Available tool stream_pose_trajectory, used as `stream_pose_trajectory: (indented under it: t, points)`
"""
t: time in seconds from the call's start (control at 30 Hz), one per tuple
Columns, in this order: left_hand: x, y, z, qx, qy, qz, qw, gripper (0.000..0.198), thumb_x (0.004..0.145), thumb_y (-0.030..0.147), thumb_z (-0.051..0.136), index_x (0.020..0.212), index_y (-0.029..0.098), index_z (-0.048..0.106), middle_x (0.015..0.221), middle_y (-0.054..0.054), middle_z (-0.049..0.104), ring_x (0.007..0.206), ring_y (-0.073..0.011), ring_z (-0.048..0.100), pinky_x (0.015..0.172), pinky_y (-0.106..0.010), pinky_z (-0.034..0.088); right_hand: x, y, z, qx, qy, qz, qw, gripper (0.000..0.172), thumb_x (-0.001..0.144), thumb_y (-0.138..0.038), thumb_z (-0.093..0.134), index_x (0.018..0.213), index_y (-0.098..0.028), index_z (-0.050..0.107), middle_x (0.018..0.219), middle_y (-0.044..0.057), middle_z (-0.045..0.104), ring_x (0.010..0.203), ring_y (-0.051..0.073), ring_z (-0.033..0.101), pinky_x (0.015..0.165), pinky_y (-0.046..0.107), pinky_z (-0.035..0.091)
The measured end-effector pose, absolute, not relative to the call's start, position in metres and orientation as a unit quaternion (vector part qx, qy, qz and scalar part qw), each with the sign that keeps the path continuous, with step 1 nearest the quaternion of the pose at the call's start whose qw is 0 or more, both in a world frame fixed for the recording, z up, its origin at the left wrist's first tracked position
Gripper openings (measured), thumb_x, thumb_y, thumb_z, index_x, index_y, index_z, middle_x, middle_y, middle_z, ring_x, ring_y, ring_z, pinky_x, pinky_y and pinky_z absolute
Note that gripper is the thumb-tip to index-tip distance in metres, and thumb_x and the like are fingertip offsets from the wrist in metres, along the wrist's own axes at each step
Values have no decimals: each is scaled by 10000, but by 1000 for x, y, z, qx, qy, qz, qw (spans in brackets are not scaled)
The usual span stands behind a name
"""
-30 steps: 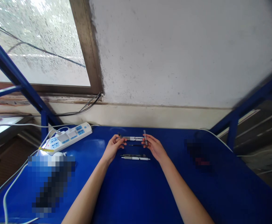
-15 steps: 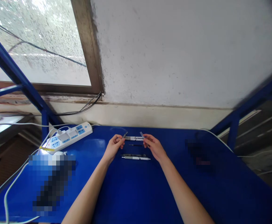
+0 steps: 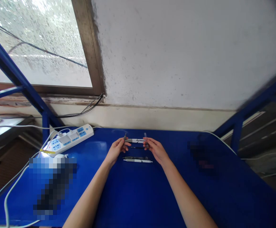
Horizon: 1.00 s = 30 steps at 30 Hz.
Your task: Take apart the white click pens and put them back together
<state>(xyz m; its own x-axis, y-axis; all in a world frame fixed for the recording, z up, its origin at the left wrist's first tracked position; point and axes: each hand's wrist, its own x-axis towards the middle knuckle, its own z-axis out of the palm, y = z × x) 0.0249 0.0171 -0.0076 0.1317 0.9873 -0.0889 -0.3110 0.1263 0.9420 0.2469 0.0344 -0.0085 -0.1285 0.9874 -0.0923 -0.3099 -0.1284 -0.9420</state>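
The left hand pinches a dark pen piece; the right hand pinches a clear tube; between them, a thin dark stick lies on the blue surface, a white pen beyond it; two pens lie nearer.

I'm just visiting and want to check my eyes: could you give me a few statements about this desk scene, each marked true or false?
1. The left hand holds a small dark piece. True.
2. The right hand holds nothing. False: the right hand holds a slim piece with a clear end.
3. A thin dark rod lies on the tabletop. True.
4. The tabletop is red. False: it is blue.
5. A power strip lies to the person's left. True.
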Motion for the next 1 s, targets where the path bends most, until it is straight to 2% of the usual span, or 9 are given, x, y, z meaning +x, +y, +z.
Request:
stream_pose_trajectory:
  t: [0.17,0.37,0.47,0.6,0.73,0.8,1.0]
  points:
    - [25,17,-9,398,409,526,631,462,786,497,646,1097,163,576,957,-117,719,669,-144,639,549,-232,422,247,34,-9,-410,-410,633,512,367,664,-430,778,934,-184,744,792,59,682,754,190,614,653,316,482]
    - [25,17,-8,439,421,553,569,345,735,409,723,895,191,509,935,-80,722,676,-135,638,555,-222,421,248,36,-11,-425,-418,614,518,373,622,-373,812,938,-188,740,804,44,679,753,180,600,664,313,478]
    - [25,17,-8,458,424,559,546,344,719,369,744,822,200,463,860,-42,709,659,-128,626,534,-209,401,251,39,-14,-446,-436,577,527,351,614,-371,803,910,-194,735,789,36,674,734,181,586,655,316,467]
    - [26,18,-10,475,426,560,529,331,714,351,752,803,198,472,749,-8,668,642,-123,603,535,-205,398,261,46,-25,-538,-501,409,541,213,645,-321,724,822,-203,709,737,27,652,701,191,572,672,331,443]
    - [25,18,-10,483,428,543,537,299,739,394,723,863,178,559,865,-57,689,696,-139,608,559,-219,422,271,52,-39,-618,-576,220,488,144,687,-244,601,806,-223,678,694,21,618,657,195,548,698,347,424]
    - [25,17,-9,483,433,535,541,322,760,441,691,908,165,614,875,-66,679,689,-139,598,557,-225,425,274,54,-45,-631,-608,173,450,156,701,-228,566,818,-221,669,713,31,616,657,199,540,684,344,420]
    - [25,19,-9,450,442,538,559,445,773,544,632,970,149,688,680,-12,572,568,-119,526,522,-232,408,276,54,-56,-638,-676,81,359,198,743,-159,510,845,-193,676,815,81,609,780,230,558,734,345,427]
